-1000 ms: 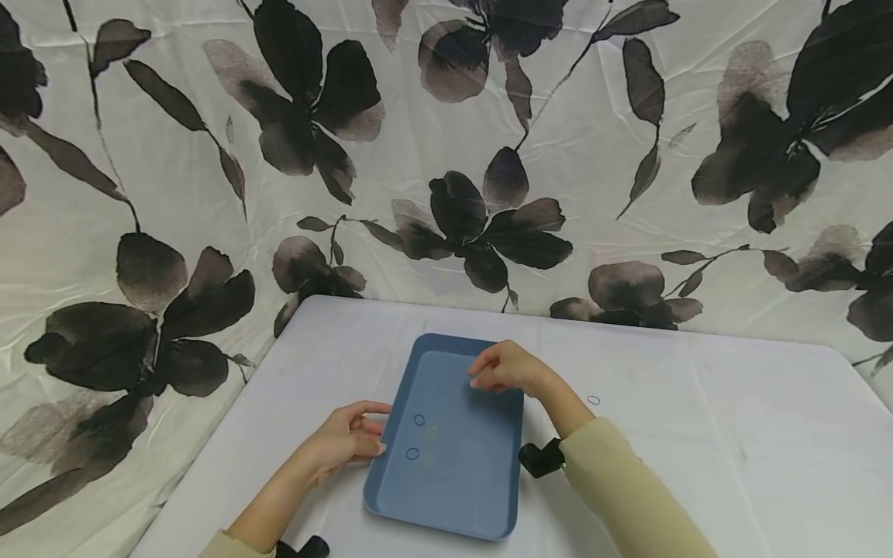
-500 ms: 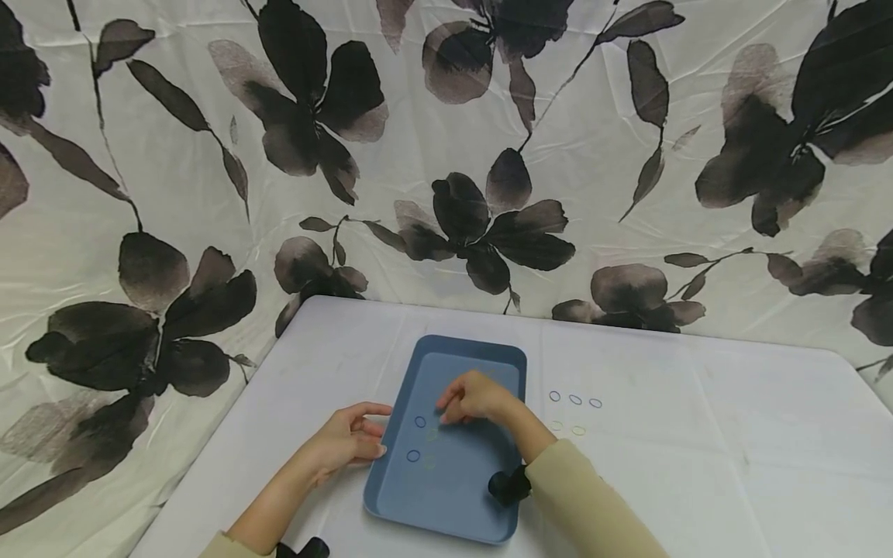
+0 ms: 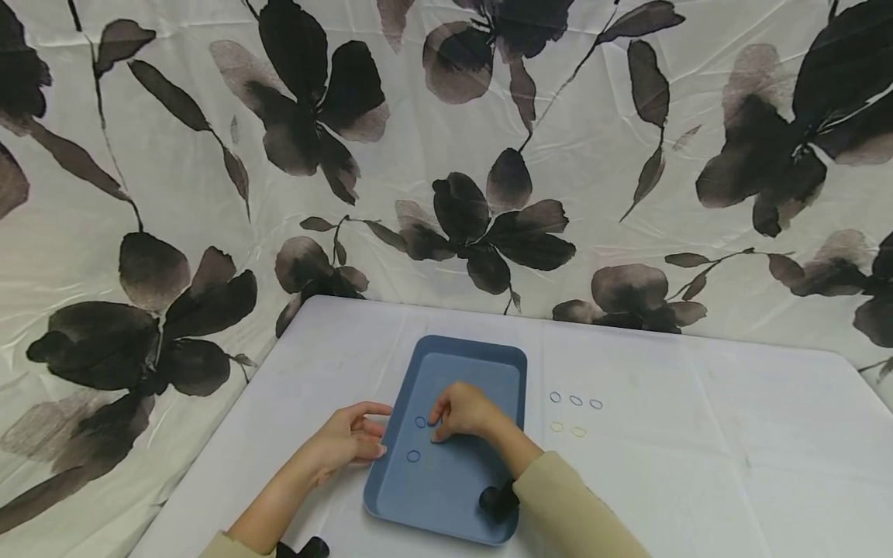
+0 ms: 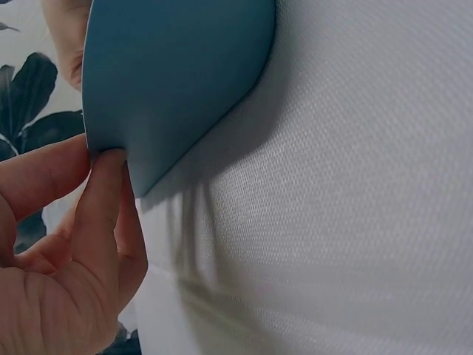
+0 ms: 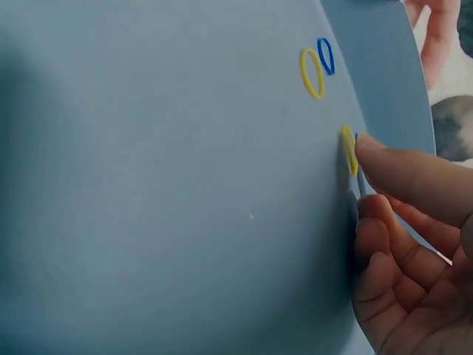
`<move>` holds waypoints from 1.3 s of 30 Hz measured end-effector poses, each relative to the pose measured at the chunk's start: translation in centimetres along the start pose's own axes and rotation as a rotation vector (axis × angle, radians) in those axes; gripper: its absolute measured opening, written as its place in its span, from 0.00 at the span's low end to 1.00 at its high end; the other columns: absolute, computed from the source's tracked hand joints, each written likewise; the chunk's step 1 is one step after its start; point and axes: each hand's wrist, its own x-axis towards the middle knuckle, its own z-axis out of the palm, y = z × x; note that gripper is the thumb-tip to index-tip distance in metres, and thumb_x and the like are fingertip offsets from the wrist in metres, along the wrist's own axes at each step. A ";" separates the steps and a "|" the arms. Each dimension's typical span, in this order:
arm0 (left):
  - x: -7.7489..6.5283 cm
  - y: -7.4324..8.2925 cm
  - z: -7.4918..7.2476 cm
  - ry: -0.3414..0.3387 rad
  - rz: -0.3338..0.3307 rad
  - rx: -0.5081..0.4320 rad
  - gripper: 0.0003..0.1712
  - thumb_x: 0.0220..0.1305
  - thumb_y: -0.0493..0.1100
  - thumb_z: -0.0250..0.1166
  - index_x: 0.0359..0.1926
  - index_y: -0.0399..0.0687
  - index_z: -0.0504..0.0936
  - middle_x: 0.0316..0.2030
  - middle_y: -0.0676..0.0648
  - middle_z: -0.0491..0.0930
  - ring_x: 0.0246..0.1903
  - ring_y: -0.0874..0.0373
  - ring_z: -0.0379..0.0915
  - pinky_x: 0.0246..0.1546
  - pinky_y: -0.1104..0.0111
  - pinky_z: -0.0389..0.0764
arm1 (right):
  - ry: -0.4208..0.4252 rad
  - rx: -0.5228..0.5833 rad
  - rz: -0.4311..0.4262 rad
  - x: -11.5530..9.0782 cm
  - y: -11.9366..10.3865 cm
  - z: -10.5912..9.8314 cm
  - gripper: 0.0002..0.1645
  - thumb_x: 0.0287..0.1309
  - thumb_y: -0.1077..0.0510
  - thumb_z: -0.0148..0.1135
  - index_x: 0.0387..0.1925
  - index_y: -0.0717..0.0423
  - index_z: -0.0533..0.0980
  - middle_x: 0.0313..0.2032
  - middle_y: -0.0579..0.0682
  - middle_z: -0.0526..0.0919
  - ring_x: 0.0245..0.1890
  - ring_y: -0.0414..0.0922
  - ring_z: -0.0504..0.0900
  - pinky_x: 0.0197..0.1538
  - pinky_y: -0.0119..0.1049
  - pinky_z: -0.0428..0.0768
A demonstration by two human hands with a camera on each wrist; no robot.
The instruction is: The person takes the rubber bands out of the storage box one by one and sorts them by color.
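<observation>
A blue tray [image 3: 418, 496] lies on the white table. My left hand [image 3: 342, 442] pinches its left rim between thumb and fingers, as the left wrist view shows. Over the tray's left half is my right hand [image 3: 467, 411], its fingers bent and a gap between thumb and forefinger. In the right wrist view the thumb tip is beside a thin yellow ring [image 5: 345, 144] resembling a rubber band; a blue ring behind it is mostly hidden. Another yellow ring [image 5: 303, 70] and a blue ring [image 5: 321, 55] lie together on the tray.
Right of the tray, three blue rings [image 3: 570, 398] lie in a row on the table [image 3: 698, 465], with two yellow rings [image 3: 574, 433] in front. A flowered cloth [image 3: 391, 101] hangs behind the table. Each wrist carries a black camera [image 3: 497, 504].
My right hand has moved from the tray's far right side to the rings at its left, nearer to me. Its arm has uncovered the table rings. My left hand stays at the rim.
</observation>
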 end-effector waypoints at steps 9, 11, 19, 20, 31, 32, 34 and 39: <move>0.1 0.2 0.2 0.013 -0.005 0.017 0.35 0.47 0.23 0.64 0.60 0.31 0.66 0.35 0.41 0.72 0.31 0.56 0.73 0.33 0.66 0.80 | 0.018 -0.214 -0.097 -0.2 -0.4 0.3 0.08 0.36 0.67 0.74 0.17 0.57 0.80 0.14 0.42 0.76 0.16 0.35 0.67 0.23 0.28 0.67; 0.0 0.1 0.1 0.009 -0.011 0.011 0.36 0.47 0.23 0.64 0.60 0.30 0.66 0.35 0.41 0.72 0.31 0.57 0.74 0.33 0.66 0.80 | 0.011 -0.240 -0.113 -0.3 -0.5 0.4 0.08 0.38 0.66 0.73 0.16 0.57 0.80 0.15 0.41 0.77 0.17 0.34 0.68 0.26 0.28 0.68; -0.1 0.1 0.0 0.009 -0.010 0.007 0.36 0.47 0.23 0.64 0.60 0.30 0.65 0.35 0.41 0.72 0.30 0.58 0.74 0.33 0.66 0.79 | -0.028 -0.174 -0.169 -0.3 -0.3 0.3 0.07 0.43 0.70 0.68 0.16 0.62 0.79 0.16 0.47 0.78 0.16 0.34 0.67 0.23 0.26 0.68; 0.0 0.2 -0.1 0.014 -0.013 0.009 0.36 0.47 0.23 0.64 0.60 0.30 0.66 0.35 0.41 0.72 0.31 0.58 0.74 0.32 0.66 0.79 | -0.030 -0.136 -0.155 -0.2 -0.2 0.1 0.07 0.44 0.71 0.67 0.16 0.63 0.80 0.16 0.48 0.78 0.16 0.34 0.67 0.22 0.26 0.68; 0.3 0.4 -0.2 0.016 -0.021 0.009 0.36 0.47 0.23 0.64 0.60 0.30 0.66 0.35 0.42 0.72 0.31 0.58 0.74 0.33 0.66 0.80 | 0.045 0.137 0.092 0.0 -0.1 -1.2 0.04 0.46 0.69 0.68 0.21 0.64 0.80 0.15 0.49 0.78 0.16 0.40 0.75 0.21 0.31 0.74; 0.3 0.5 -0.3 0.016 -0.022 0.009 0.36 0.47 0.23 0.64 0.60 0.30 0.66 0.35 0.42 0.72 0.31 0.58 0.74 0.33 0.66 0.80 | 0.049 0.144 0.097 0.0 -0.1 -1.3 0.04 0.46 0.69 0.68 0.21 0.64 0.80 0.16 0.50 0.78 0.16 0.40 0.76 0.21 0.31 0.75; 0.4 0.5 -0.3 0.015 -0.022 0.006 0.36 0.47 0.23 0.64 0.60 0.30 0.66 0.35 0.42 0.72 0.31 0.58 0.74 0.33 0.66 0.80 | 0.055 0.161 0.099 0.0 -0.1 -1.5 0.04 0.45 0.69 0.68 0.21 0.65 0.80 0.16 0.51 0.79 0.16 0.40 0.76 0.21 0.31 0.76; 0.5 0.7 -0.4 0.006 -0.022 0.011 0.36 0.47 0.23 0.65 0.60 0.30 0.66 0.35 0.42 0.71 0.31 0.58 0.74 0.33 0.66 0.80 | 0.057 0.218 0.117 0.0 -0.1 -2.1 0.03 0.46 0.70 0.68 0.23 0.67 0.80 0.18 0.52 0.81 0.17 0.41 0.78 0.24 0.34 0.78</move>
